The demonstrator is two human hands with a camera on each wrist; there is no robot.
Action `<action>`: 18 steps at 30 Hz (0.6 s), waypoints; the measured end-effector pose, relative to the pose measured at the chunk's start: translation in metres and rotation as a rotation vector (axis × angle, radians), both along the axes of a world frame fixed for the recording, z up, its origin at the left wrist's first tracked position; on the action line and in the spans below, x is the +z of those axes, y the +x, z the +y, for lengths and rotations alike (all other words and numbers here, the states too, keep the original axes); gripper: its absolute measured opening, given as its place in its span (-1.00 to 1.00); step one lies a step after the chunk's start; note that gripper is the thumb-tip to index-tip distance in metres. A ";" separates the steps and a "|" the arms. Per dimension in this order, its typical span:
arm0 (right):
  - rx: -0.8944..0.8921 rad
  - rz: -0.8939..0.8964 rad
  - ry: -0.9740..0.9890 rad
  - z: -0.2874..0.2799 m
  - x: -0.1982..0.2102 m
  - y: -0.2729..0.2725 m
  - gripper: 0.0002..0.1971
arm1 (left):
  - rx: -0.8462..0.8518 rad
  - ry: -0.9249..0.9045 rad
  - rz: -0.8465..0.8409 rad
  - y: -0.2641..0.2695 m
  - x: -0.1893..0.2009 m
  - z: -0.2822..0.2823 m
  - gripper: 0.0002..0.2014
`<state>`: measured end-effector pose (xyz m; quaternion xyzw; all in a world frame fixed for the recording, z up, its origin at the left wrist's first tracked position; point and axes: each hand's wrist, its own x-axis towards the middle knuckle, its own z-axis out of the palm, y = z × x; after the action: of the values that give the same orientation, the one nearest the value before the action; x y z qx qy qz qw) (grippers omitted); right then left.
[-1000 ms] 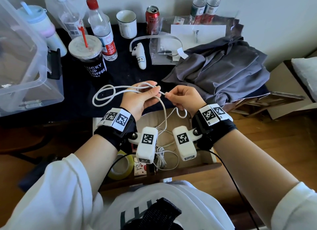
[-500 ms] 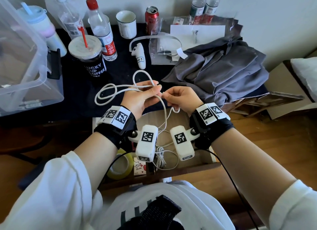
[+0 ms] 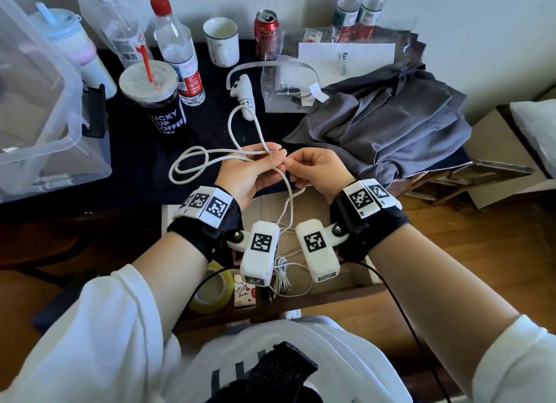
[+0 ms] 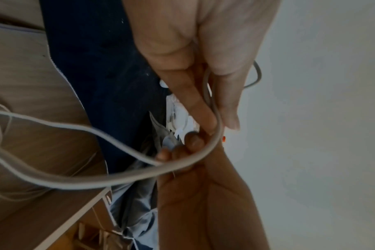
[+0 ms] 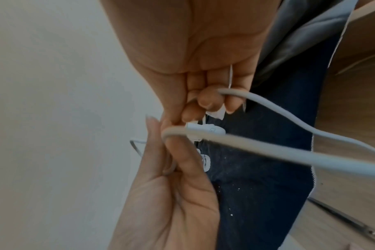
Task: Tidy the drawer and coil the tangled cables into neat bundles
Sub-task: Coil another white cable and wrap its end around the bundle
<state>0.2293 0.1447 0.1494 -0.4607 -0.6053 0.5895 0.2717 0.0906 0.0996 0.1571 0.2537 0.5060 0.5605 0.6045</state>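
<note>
Coiling under way above open drawer (image 3: pixel 301 304): left hand (image 3: pixel 249 177) pinches gathered loops of white cable (image 3: pixel 192 166); right hand (image 3: pixel 319 172), close beside, fingers curled round trailing length. Next, likely: feed another loop across, slack kept untwisted.

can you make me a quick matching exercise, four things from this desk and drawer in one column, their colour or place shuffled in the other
Things:
1. white cable
2. soda can
3. tape roll
4. grey cloth

Descriptions:
A. yellow, lying in the open drawer
B. held in both hands
C. red, at the back of the desk
D. crumpled on the desk's right side

Pairs: 1-B, 2-C, 3-A, 4-D
</note>
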 end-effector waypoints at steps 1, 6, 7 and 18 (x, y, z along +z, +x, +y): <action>0.005 0.015 0.005 0.000 0.001 -0.002 -0.80 | -0.011 0.008 0.006 0.002 0.001 0.000 -0.90; 0.016 0.004 -0.039 0.002 -0.004 0.013 -0.86 | 0.063 0.040 0.000 -0.011 0.007 0.005 -0.90; 0.003 -0.017 -0.028 0.003 -0.005 0.017 -0.85 | 0.084 0.040 -0.010 -0.014 0.006 0.006 -0.90; 0.011 0.034 0.005 0.004 0.006 0.004 -0.84 | 0.020 0.037 0.020 -0.007 0.010 0.010 -0.90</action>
<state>0.2334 0.1485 0.1557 -0.4467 -0.6046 0.5971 0.2800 0.0837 0.1094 0.1671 0.2652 0.5042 0.5731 0.5890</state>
